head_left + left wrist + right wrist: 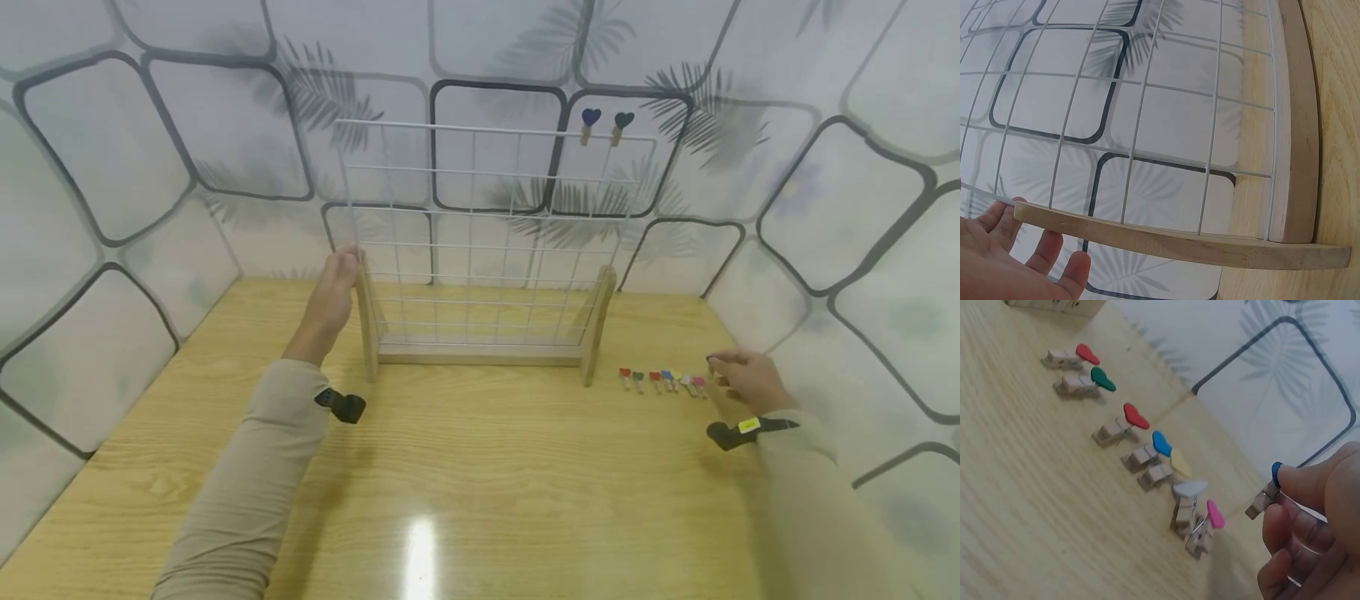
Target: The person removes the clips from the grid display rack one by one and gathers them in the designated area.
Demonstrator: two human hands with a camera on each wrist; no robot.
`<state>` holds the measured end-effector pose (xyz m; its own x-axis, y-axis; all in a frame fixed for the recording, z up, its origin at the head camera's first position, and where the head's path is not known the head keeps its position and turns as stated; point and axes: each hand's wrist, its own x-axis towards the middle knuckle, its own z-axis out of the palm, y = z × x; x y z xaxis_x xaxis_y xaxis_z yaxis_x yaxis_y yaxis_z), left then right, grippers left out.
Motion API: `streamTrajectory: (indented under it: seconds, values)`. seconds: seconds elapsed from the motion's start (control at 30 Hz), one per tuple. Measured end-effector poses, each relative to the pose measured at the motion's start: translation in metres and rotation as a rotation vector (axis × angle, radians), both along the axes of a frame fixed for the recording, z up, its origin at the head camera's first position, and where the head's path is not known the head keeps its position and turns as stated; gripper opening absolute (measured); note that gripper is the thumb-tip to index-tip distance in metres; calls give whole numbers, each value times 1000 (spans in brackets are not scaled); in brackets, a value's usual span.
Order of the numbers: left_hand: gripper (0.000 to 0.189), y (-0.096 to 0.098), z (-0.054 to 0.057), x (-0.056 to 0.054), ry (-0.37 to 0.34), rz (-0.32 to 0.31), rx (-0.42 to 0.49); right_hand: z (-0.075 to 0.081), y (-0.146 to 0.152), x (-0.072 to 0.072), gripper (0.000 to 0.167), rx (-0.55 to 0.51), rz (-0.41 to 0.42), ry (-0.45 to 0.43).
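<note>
A white wire grid rack [480, 354] with a wooden base and two wooden side posts stands on the table. My left hand [330, 292] holds the upper end of its left post [1147, 240], fingertips against the wood. Out to the right, my right hand [753, 379] pinches a small wooden clothespin [1263, 499] with a dark blue heart, raised above the table. Close beside that hand lies a row of heart clothespins: red [1066, 359], green [1079, 384], another red [1110, 431], blue [1141, 456], yellow [1157, 475], white [1185, 512] and pink [1200, 539].
Clipped to the grid's top wire at the right are a dark blue heart clothespin [586, 133] and a dark green heart clothespin [618, 136]. The wood-grain table [525, 467] meets patterned walls [885, 192] at the back and sides.
</note>
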<state>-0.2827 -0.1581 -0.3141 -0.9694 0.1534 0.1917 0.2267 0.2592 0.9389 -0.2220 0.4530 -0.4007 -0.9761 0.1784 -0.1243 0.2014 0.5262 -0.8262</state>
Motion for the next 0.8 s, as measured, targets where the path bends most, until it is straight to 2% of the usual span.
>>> streamTrajectory:
  seconds: [0.03, 0.1, 0.23, 0.37, 0.63, 0.8]
  values:
    - [62, -1, -4, -4, 5, 3, 0, -2, 1, 1, 57, 7, 3, -14]
    - [63, -2, -6, -4, 12, 7, 0, -6, 4, 3, 56, 32, 2, -39]
    - [64, -3, -10, -2, 9, 24, -8, -15, 5, 4, 50, 76, -14, -86]
    - [65, -3, -11, 1, 17, 31, -6, -22, 3, 2, 45, 127, -39, -93]
    - [66, 0, -7, -1, 38, 17, 0, -20, 2, 1, 43, 163, -29, -107]
    - [66, 0, -7, -1, 29, 22, 4, -19, 2, 2, 44, 267, -21, -84]
